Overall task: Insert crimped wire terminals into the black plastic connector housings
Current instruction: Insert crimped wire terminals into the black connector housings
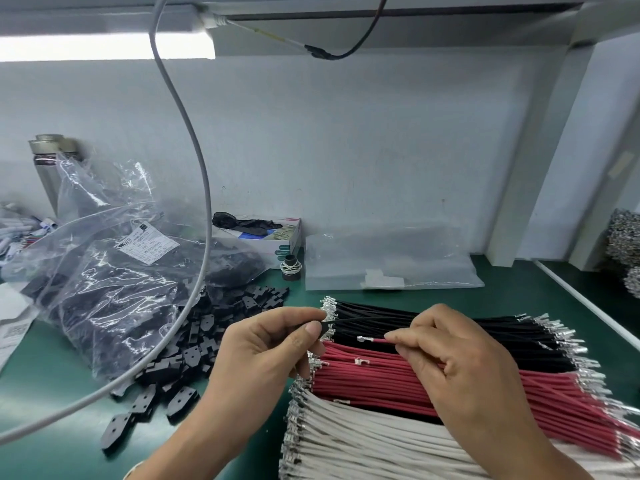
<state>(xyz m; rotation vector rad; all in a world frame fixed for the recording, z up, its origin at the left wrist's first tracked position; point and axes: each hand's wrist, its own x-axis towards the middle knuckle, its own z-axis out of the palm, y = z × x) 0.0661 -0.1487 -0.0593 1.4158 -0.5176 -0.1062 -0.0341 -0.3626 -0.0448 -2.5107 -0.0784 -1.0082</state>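
While the left hand point(273, 344) pinches a black wire point(374, 319), the right hand point(460, 362) pinches a red wire point(377, 340). Both hover over wire bundles on the counter point(52, 393).

From my remote view, a bright tube lamp point(104, 46) at ten o'clock overexposes. Glare streaks the plastic bag point(114, 271) at nine o'clock. Wide-angle distortion bends edges; three o'clock detail is soft. Shadows are faint.
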